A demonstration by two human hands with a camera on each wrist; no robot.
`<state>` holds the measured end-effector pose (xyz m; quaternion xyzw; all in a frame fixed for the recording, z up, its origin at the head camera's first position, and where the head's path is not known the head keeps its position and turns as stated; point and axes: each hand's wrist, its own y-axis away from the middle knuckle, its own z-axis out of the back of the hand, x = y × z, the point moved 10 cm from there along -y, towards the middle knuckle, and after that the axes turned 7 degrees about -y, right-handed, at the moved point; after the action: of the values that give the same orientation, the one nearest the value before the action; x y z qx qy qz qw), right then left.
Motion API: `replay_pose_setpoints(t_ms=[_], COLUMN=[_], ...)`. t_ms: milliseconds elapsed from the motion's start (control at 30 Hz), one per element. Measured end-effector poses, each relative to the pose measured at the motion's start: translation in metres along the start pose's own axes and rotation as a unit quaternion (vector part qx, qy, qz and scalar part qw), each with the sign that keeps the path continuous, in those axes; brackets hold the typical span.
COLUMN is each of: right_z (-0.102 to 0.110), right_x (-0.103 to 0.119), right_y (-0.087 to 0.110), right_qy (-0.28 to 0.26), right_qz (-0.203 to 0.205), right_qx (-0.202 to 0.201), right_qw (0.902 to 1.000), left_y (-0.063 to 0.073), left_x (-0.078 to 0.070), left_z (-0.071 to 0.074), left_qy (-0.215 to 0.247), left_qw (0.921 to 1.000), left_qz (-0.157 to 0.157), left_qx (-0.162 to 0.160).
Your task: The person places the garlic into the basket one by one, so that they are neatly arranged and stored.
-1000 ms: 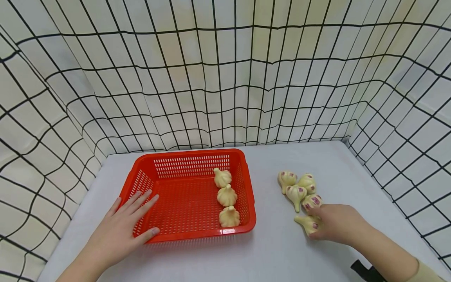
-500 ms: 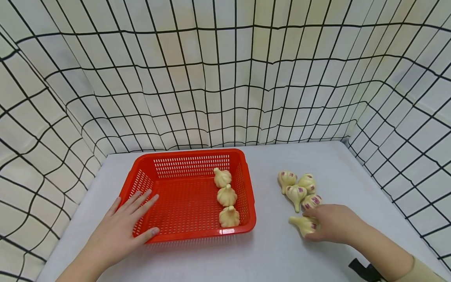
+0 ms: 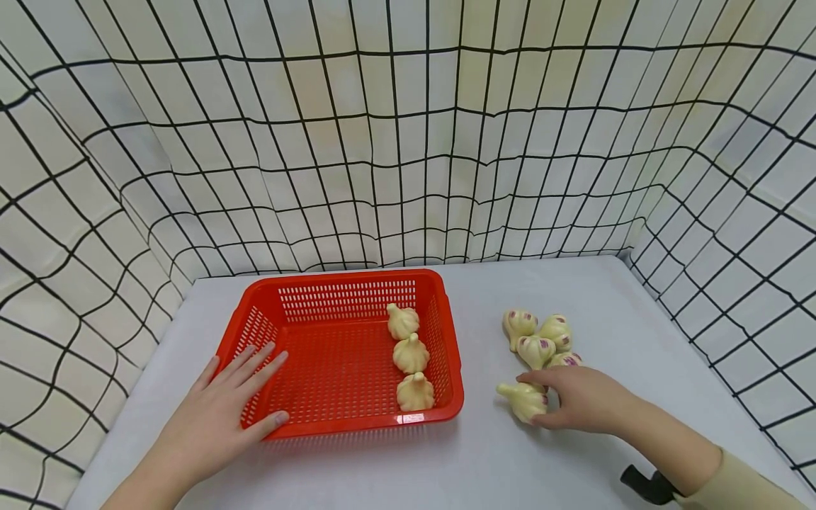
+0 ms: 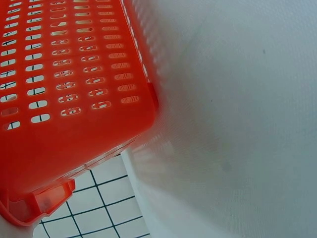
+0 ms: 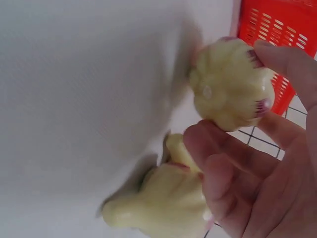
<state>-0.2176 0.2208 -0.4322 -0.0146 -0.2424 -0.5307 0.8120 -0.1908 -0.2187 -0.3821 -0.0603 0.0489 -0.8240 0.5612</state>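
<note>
My right hand (image 3: 576, 398) pinches a pale garlic bulb (image 3: 526, 402) with purple patches between thumb and fingers, its stem pointing left. The right wrist view shows the same garlic bulb (image 5: 230, 84) from its rounded end, thumb on one side and fingertips on the other. Just behind that hand, several more garlic bulbs (image 3: 537, 350) lie clustered on the white table. My left hand (image 3: 219, 414) rests with spread, straight fingers over the left front rim of a red plastic basket (image 3: 357, 427). Three garlic bulbs (image 3: 411, 354) stand in a row along the basket's right side.
Black netting (image 3: 408, 156) over pale sheeting encloses the back and both sides of the white table (image 3: 484, 460). In the left wrist view, the slotted basket wall (image 4: 74, 134) fills the upper left. A black strap (image 3: 647, 485) sits by the right wrist.
My right hand has moved left, carrying the garlic bulb away from the cluster toward the basket. The left hand and the basket have stayed in place.
</note>
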Motion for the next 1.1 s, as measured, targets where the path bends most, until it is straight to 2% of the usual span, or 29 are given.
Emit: replay_pose_setpoints(t_ms=[133,333,767,1100], right_z=[-0.004,-0.009,-0.010,0.003], right_x=[0.003,0.008,0.018,0.024], right_y=[-0.006,-0.014,-0.024,-0.020], right_qy=[-0.031,-0.049,-0.028,-0.020], right_qz=[0.007,0.016,0.046,0.057], right_qx=[-0.001,-0.008,-0.030,-0.059], right_qw=[0.9995,0.9987,0.9981,0.9964], left_y=[0.000,0.001,0.000,0.000], left_x=[0.001,0.001,0.000,0.001], left_z=[-0.001,-0.001,-0.001,0.000], left_qy=[0.002,0.003,0.001,0.004], left_qw=[1.0000,1.0000,1.0000,1.0000], left_qz=[0.001,0.002,0.003,0.004], left_qx=[0.001,0.003,0.002,0.002])
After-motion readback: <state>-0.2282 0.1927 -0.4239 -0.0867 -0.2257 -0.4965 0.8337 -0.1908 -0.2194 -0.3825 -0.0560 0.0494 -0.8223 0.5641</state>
